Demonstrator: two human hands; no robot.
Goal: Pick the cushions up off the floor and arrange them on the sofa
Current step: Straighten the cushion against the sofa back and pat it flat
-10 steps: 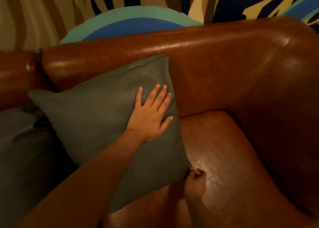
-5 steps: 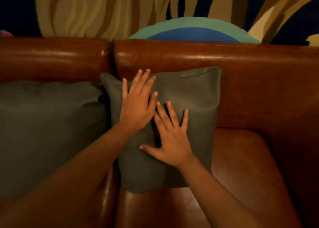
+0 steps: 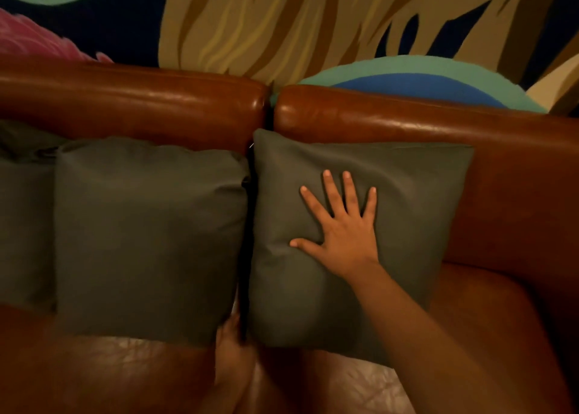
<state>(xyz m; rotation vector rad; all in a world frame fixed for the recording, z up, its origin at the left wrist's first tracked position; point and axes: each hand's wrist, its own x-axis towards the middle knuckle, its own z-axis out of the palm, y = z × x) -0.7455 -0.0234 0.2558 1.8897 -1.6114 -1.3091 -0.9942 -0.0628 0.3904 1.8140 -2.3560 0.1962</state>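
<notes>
right hand (image 3: pixel 343 235) flat on the right cushion (image 3: pixel 413 200), left hand (image 3: pixel 233 341) tucked low between it and the middle cushion (image 3: pixel 147 235), all against the sofa (image 3: pixel 391 119) back.

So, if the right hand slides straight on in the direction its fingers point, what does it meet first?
The right hand lies flat on the right cushion, fingers pointing up toward the sofa backrest. Sliding on, it would cross the cushion's top edge, then probably meet the backrest; depth there is unclear.

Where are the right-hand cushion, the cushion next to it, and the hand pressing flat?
Right cushion (image 3: pixel 416 194): head view, bare fabric on its upper right.
Middle cushion (image 3: pixel 147 235): head view, centre of its front face.
Right hand (image 3: pixel 343 229): head view, back of the hand, spread flat on the right cushion.
</notes>
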